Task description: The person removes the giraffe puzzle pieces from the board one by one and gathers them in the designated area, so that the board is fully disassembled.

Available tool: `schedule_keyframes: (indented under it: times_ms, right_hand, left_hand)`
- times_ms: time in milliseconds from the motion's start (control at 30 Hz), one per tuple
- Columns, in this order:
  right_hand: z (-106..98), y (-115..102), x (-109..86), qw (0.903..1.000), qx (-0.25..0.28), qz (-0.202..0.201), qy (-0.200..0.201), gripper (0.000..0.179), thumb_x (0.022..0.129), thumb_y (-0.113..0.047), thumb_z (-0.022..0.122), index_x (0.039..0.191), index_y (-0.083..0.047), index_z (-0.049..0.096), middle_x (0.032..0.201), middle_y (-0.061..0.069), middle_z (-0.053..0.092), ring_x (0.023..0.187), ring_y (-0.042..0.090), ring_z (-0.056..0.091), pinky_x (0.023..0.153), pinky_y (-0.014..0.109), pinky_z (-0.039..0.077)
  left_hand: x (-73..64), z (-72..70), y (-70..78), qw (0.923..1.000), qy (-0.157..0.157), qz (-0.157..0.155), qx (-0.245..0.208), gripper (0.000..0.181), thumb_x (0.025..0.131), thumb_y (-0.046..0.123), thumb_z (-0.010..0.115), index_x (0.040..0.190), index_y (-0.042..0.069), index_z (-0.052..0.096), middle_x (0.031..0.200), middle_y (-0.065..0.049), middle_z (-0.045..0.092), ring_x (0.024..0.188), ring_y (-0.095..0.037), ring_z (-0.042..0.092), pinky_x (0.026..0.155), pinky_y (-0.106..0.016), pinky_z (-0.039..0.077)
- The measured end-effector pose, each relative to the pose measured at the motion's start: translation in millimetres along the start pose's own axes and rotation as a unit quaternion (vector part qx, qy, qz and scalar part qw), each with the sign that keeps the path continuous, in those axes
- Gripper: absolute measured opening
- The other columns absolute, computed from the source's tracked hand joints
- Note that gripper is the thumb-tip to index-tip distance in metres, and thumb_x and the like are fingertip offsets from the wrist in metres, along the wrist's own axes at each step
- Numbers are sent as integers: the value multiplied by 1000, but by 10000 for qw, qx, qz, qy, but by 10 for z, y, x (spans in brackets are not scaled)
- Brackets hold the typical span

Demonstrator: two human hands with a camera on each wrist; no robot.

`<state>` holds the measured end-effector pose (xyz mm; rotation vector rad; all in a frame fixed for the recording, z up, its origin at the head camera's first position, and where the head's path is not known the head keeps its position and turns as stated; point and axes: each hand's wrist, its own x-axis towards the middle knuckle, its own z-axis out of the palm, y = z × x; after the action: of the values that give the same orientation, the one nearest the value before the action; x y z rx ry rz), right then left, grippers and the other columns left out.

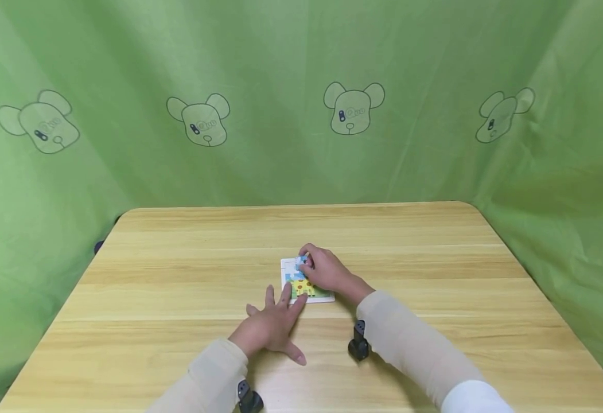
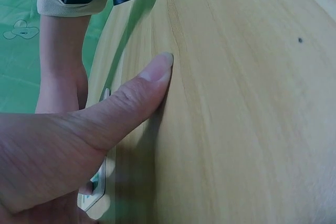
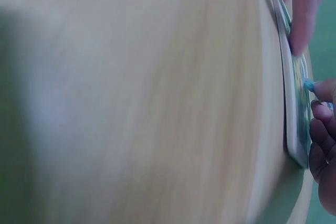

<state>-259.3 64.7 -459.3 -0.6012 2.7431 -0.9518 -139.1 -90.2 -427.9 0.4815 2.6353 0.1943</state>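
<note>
wood-grained table [image 1: 425, 258], pale and lit from above, spreads under both arms. nearest are two beige sleeves [image 1: 409, 344], each with a black device [image 1: 358, 341] at the forearm; a bit of white cloth [image 1: 474, 397] shows behind the right one. next comes the left hand [image 1: 275, 327], its fingers spread wide and straight, gripping nothing; the thumb reaches out low over the wood, and two fingertips rest at the near left part of a small puzzle board [image 1: 288, 268]. this lies flat near the middle of the table, white-framed, with a yellow giraffe picture [image 1: 303, 287] across its nearer part. at its farther side the right hand [image 1: 327, 269] pinches a light blue puzzle piece [image 1: 300, 261] between thumb and finger, the others curled in. beyond the table's far edge hangs a green curtain [image 1: 280, 166] printed with round-eared cartoon heads [image 1: 354, 112].
</note>
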Motion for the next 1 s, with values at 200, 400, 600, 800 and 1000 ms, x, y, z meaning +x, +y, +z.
schedule_keyframes:
  times_ms: [200, 400, 600, 800, 1000]
  right_hand:
    - [-85, 119, -7, 9999, -49, 64, 114, 26, 92, -21, 59, 116, -12, 55, 77, 0, 54, 66, 14, 50, 59, 26, 44]
    - [-185, 231, -22, 9994, -132, 111, 310, 27, 92, -21, 59, 117, -10, 55, 77, 1, 54, 67, 15, 49, 61, 27, 43]
    - [-290, 382, -75, 9987, -136, 97, 487, 26, 92, -20, 59, 115, -8, 55, 76, 1, 53, 66, 14, 48, 61, 27, 42]
    - [-394, 553, -180, 9979, -73, 281, 578, 25, 91, -17, 60, 113, -5, 56, 75, 2, 54, 66, 14, 48, 62, 27, 42]
    - [-455, 758, -297, 9971, -82, 460, 594, 25, 91, -17, 60, 112, -4, 56, 76, 2, 53, 68, 16, 47, 62, 27, 41]
  left_hand:
    - [-17, -22, 19, 10000, 63, 1, 17, 125, 52, 70, 74, 152, 24, 15, 158, -16, 4, 138, -53, 7, 89, -79, 25]
    - [-7, -43, 29, 10000, -5, -64, 54, 125, 52, 70, 73, 152, 26, 14, 158, -15, 2, 138, -52, 6, 90, -79, 25]
    - [-10, -54, 34, 10000, 43, -59, 61, 124, 52, 69, 74, 152, 25, 15, 158, -15, 3, 138, -52, 6, 91, -79, 25]
    - [-10, -22, 37, 10000, 45, -34, -36, 124, 53, 68, 75, 152, 26, 14, 158, -15, 1, 139, -52, 5, 91, -79, 23]
    - [-2, 45, 16, 10000, 47, -52, -59, 124, 53, 68, 74, 152, 26, 13, 158, -14, 0, 139, -51, 4, 91, -80, 22]
